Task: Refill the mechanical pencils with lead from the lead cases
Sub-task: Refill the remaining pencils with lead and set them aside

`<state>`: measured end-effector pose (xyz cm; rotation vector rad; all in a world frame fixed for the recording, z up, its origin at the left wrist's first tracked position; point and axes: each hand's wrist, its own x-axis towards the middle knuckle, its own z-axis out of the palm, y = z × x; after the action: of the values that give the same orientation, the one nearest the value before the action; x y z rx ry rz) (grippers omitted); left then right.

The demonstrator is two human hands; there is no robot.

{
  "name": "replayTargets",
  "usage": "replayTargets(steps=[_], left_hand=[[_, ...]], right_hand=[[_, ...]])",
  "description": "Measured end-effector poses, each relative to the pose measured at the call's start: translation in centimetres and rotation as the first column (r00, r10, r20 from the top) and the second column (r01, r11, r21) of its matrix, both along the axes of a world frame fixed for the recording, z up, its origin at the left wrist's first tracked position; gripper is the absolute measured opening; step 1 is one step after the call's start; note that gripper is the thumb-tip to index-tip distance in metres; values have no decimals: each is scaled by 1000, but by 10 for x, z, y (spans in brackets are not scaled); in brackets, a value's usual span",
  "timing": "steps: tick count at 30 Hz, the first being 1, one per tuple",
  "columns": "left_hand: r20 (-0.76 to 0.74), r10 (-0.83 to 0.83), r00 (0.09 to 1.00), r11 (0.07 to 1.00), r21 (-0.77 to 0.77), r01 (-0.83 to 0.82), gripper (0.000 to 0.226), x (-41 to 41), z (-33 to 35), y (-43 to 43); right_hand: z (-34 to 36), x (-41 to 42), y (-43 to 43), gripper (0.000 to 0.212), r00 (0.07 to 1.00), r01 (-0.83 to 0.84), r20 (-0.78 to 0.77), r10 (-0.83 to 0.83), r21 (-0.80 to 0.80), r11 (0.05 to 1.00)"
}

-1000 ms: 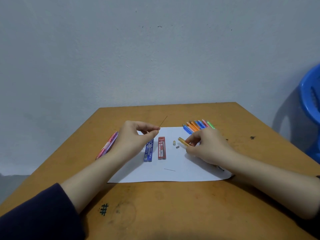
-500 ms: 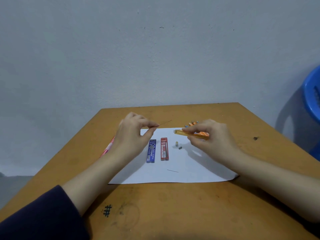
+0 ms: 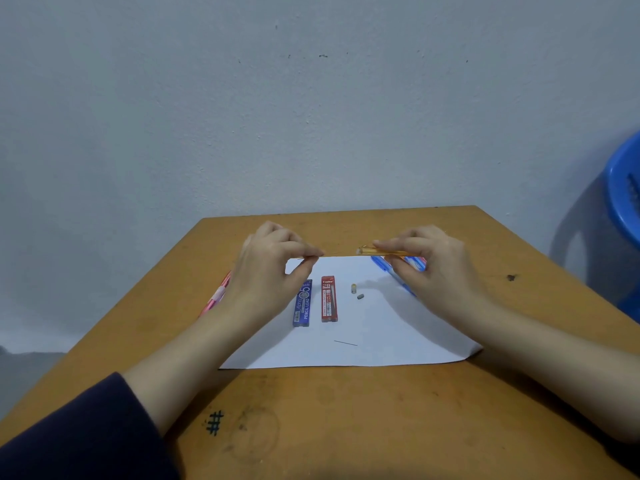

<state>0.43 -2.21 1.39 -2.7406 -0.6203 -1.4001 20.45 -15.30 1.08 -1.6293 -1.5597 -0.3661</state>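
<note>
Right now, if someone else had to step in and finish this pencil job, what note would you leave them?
Left hand: pinches a thin lead, pointed at the orange pencil.
Right hand: holds the orange pencil level above the paper, open end toward the lead.
On the paper: blue lead case, red lead case, small cap, grey plug, one loose lead.
Done: lead out, pencil opened. I cannot tell if the tip is in.
Left: slide lead in, close the pencil, then check the blue pencils and pink pencils.
</note>
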Motion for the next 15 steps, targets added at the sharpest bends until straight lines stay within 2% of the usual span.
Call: replayTargets(steps=[7, 15], left_hand=[[7, -27, 1000, 1000, 8, 27, 16, 1, -1, 0], [10, -34, 999, 999, 19, 33, 15, 1, -1, -2]], right_hand=[[0, -2, 0, 30, 999, -23, 47, 19, 66, 998], [0, 0, 0, 29, 998, 2, 58, -6, 67, 998]])
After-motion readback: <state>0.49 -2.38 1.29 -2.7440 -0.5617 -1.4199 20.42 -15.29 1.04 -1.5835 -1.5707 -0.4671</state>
